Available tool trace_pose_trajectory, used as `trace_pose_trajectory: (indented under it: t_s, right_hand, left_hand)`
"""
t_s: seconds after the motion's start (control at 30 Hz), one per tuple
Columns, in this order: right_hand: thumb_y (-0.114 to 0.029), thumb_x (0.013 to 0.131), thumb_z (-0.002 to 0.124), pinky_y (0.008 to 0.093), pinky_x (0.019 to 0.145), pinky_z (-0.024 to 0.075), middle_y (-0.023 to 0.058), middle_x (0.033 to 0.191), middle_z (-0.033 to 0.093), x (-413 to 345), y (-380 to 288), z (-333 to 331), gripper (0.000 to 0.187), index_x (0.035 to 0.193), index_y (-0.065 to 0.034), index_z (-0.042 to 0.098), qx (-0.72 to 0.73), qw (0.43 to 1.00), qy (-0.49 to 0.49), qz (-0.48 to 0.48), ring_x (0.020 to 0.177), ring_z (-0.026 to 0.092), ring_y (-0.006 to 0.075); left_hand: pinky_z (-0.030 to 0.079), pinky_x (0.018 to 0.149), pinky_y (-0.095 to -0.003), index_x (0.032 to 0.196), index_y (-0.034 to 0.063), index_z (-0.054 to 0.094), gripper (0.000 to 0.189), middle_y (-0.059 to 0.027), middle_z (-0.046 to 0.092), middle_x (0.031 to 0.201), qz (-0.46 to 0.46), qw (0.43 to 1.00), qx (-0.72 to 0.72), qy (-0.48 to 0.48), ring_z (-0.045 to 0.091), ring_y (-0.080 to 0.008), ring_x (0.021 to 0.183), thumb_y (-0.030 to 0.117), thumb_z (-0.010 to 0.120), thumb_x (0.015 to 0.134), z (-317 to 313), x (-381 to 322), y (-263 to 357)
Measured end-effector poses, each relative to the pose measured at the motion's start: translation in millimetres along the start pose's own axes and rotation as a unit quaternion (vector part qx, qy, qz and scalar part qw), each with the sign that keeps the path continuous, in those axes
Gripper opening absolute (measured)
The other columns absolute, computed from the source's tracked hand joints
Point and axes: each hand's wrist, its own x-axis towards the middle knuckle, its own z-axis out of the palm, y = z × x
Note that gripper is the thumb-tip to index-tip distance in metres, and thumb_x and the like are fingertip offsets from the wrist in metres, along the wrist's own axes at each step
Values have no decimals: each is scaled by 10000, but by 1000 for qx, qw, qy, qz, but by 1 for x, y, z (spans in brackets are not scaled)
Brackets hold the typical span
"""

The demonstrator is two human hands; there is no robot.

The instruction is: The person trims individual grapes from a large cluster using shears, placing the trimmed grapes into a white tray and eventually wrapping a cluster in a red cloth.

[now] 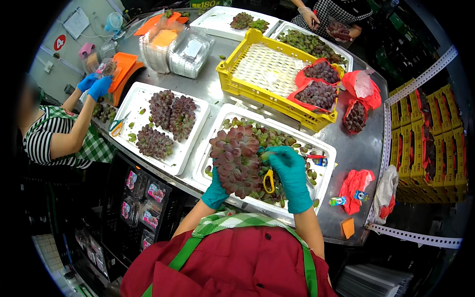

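Note:
A large bunch of purple grapes (237,159) is held up over a white foam tray (323,156). My left hand (216,191), in a teal glove, grips it from the left and below; the bunch hides most of the fingers. My right hand (287,167), gloved alike, is at the bunch's right side with its fingers bent. A yellow scissor handle (269,181) sticks out below these fingers, and the blades are hidden. Loose greenish and purple grapes (274,136) lie in the tray beneath. A red-handled tool (314,156) rests at the tray's right side.
Left stands another foam tray (189,156) with bunches and scissors (118,126). Beyond are a yellow crate (278,105) with red-wrapped grapes and stacked clear clamshells (191,52). Red wrapping (354,189) lies right. Co-workers' blue-gloved hands (94,85) and another hand (308,18) work nearby.

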Motion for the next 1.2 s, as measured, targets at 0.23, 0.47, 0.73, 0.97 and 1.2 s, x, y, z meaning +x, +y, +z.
trace_pose_trajectory:
  t_s: [0.23, 0.47, 0.73, 0.97, 1.2]
  right_hand:
    - [-227, 766, 635, 304, 623, 485, 115, 877, 589, 3, 44, -42, 604, 1271, -68, 344, -411, 905, 92, 66, 725, 593, 202]
    - [-349, 640, 700, 392, 602, 471, 150, 964, 569, -36, 137, -42, 787, 1291, -130, 314, -698, 714, 14, 64, 765, 583, 295]
    - [-246, 664, 707, 317, 687, 465, 125, 988, 587, -29, 163, -93, 616, 1196, -56, 459, -366, 920, 11, 141, 821, 583, 211]
    - [-4, 648, 679, 291, 659, 462, 57, 920, 589, -38, -46, -68, 637, 1229, -105, 439, -394, 907, -145, -36, 759, 563, 158]
    - [-86, 729, 579, 318, 619, 438, 51, 887, 546, -25, -132, -19, 517, 1225, -109, 432, -729, 593, -259, -224, 775, 540, 203]
  left_hand:
    - [430, 888, -398, 1291, 134, 290, 461, -63, 352, 1280, -4, 1000, -28, -3, 410, -219, 1140, 383, 316, 905, -1, 1, 4]
    - [429, 886, -397, 1294, 143, 287, 450, -53, 346, 1284, -12, 999, -45, 1, 404, -209, 1144, 371, 321, 907, -5, 0, 4]
    - [427, 883, -396, 1297, 155, 282, 440, -42, 340, 1289, -18, 997, -73, 8, 397, -197, 1150, 357, 325, 908, -31, 0, -1]
    - [426, 881, -396, 1300, 165, 279, 432, -32, 335, 1293, 7, 998, -66, 1, 390, -187, 1154, 344, 329, 910, -30, 2, 10]
    - [429, 874, -411, 1307, 177, 271, 436, -7, 301, 1318, -6, 999, -32, -39, 358, -155, 1179, 330, 345, 906, -37, 8, 4]
